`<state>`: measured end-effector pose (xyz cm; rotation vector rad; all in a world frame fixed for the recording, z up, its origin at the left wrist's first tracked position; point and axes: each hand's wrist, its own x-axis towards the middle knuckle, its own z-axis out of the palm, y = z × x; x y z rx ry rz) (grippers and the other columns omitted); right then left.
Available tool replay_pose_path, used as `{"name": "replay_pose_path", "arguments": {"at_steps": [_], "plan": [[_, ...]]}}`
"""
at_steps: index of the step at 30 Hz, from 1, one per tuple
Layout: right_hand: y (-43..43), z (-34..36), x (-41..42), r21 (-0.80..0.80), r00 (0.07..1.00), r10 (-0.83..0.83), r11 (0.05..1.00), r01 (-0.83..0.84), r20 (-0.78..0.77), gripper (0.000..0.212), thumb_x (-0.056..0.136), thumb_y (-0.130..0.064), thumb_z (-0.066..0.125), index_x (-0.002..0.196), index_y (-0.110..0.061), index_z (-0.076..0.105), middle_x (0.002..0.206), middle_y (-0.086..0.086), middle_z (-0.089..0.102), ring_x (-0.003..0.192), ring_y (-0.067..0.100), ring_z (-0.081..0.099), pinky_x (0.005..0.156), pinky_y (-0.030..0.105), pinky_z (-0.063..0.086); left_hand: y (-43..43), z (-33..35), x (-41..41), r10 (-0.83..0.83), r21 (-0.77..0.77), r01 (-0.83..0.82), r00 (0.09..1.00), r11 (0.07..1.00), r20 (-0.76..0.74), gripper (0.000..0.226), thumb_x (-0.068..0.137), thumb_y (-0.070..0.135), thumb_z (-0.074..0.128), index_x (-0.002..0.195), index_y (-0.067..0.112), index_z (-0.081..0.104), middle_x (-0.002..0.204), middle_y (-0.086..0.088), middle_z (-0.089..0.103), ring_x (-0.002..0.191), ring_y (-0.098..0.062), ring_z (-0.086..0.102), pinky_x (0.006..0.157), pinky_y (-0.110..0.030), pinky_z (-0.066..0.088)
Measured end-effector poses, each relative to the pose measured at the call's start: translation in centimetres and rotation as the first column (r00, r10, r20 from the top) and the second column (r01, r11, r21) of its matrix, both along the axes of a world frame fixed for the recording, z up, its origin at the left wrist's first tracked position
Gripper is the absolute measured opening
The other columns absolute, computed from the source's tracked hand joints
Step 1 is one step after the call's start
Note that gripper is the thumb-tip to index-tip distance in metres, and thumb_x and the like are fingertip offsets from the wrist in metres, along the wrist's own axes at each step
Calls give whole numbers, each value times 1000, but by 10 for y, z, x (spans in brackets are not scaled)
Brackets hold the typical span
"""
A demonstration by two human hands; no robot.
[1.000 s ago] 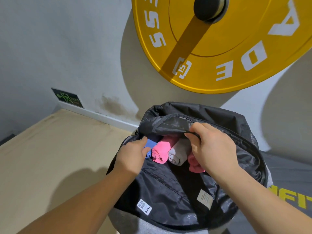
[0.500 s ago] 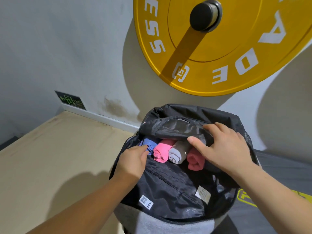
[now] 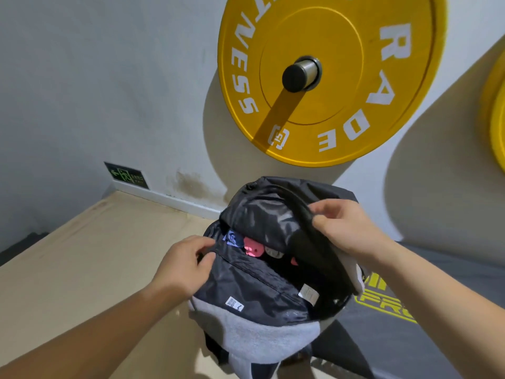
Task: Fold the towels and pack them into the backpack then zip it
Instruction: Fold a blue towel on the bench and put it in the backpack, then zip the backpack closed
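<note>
A grey backpack (image 3: 262, 335) with black lining stands open in front of me. Rolled towels sit side by side inside: a blue towel (image 3: 233, 239), a pink towel (image 3: 252, 248), a grey towel (image 3: 273, 253), and a sliver of a darker pink towel (image 3: 293, 261). My left hand (image 3: 185, 262) pinches the near edge of the opening at the left. My right hand (image 3: 347, 228) grips the top flap (image 3: 276, 214) and holds it partly over the towels, hiding most of them.
The backpack rests where a beige wooden platform (image 3: 82, 263) meets a dark gym mat (image 3: 410, 337) with yellow print. A yellow weight plate (image 3: 328, 110) hangs on the wall just behind, and a second one (image 3: 497, 110) shows at the right edge.
My right hand has taken the top flap and pulled it forward and right over the opening, so the towels are now largely covered. My left hand stays on the near edge.
</note>
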<state>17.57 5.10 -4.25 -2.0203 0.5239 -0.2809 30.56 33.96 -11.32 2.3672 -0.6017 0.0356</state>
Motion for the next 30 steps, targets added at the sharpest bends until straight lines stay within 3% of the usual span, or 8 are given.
{"name": "replay_pose_path", "arguments": {"at_steps": [4,7,10,15,21,23,26,30], "plan": [[31,20,-12,233,782,572,819,-525,-249,15,93,-4,66,105,-6,74,77,5,68,62,14,58,56,18,43,13,4,10,205,-171,-229,967,958,-150,26,97,13,57,120,16,70,114,2,70,106,-17,64,98,-30,47],[41,3,-13,299,559,683,720,-627,-470,17,96,-19,69,108,-8,71,82,7,72,71,20,70,71,34,55,24,-2,28,271,-233,-333,926,914,-264,33,94,-3,48,108,14,72,108,-8,70,101,-27,65,92,-33,49],[47,-19,2,193,771,493,869,-455,-403,7,97,-17,64,97,-13,70,77,4,67,62,22,66,69,46,63,31,-12,48,290,-219,-373,897,902,-333,38,93,-8,43,100,14,72,107,-12,69,97,-26,64,92,-36,52],[54,-51,36,-323,940,268,889,-326,-211,13,95,-33,65,108,-31,68,102,-16,67,93,2,62,87,18,50,18,-34,96,148,-201,-261,881,944,-449,45,96,-8,34,97,16,72,114,-9,68,94,-27,69,83,-51,57],[88,-79,69,-438,880,464,773,-458,-102,38,95,-48,53,131,-36,58,144,-20,48,134,-1,43,112,19,34,-19,-47,145,-98,-235,-9,893,972,-440,49,94,-17,40,122,15,63,121,-1,64,68,-3,63,49,-16,46],[103,-80,93,-589,817,534,597,-545,-215,43,98,-48,38,139,-39,50,161,-15,30,150,9,25,122,29,26,-30,-57,155,-193,-222,102,877,970,-439,55,90,-22,41,126,12,65,117,0,68,56,4,60,49,-11,43],[122,-83,138,-665,750,547,407,-626,-371,48,103,-43,32,151,-34,37,169,-7,15,157,20,4,128,42,9,-35,-75,165,-292,-223,216,866,951,-406,49,94,-16,49,128,15,65,107,7,70,77,6,67,69,-9,51],[114,-101,169,-640,765,315,421,-643,-562,66,103,-56,31,158,-22,21,168,0,15,157,22,2,127,44,4,-34,-88,175,-308,-185,258,889,948,-338,44,97,-7,50,132,16,63,106,3,69,67,12,63,65,-3,48]]}}
